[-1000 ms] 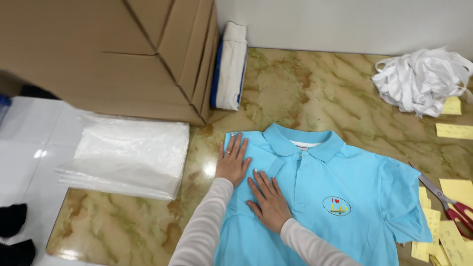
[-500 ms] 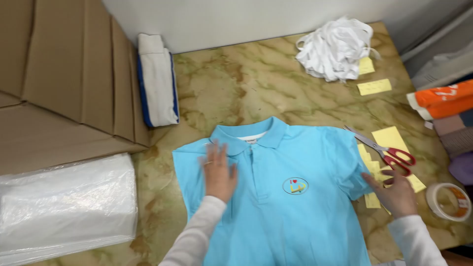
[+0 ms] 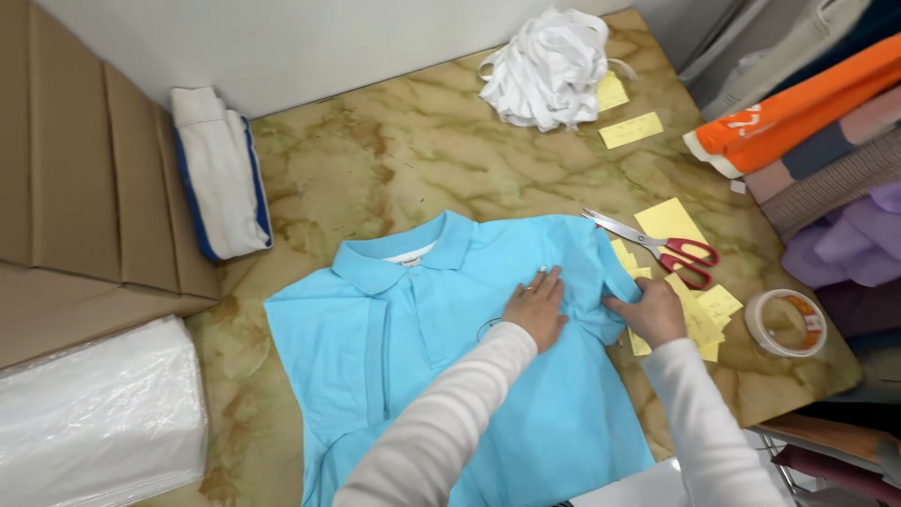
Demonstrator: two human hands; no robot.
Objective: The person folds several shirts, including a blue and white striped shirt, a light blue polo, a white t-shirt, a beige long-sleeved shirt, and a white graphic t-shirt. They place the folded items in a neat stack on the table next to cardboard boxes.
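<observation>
Shirt: hold the chest flat while the sleeve side is gathered

The shirt (image 3: 441, 376), a light blue polo, lies face up on the tabletop (image 3: 394, 160), collar toward the far edge and hem running off the near edge. The left hand (image 3: 535, 310) rests flat on the chest, fingers spread, gripping nothing. The right hand (image 3: 649, 310) sits at the shirt's edge toward the right side of the tabletop, its grip pinching a ridge of the sleeve fabric.

To do this well, I judge the flat hand should press evenly so the front does not creep, while the pinch draws the cloth in one straight line, leaving no trapped wrinkle. The scissors (image 3: 657, 246) and yellow notes (image 3: 668, 221) lie just beside the sleeve, so cloth could snag or drag them. A tape roll (image 3: 785, 322) sits near the right edge.
</observation>
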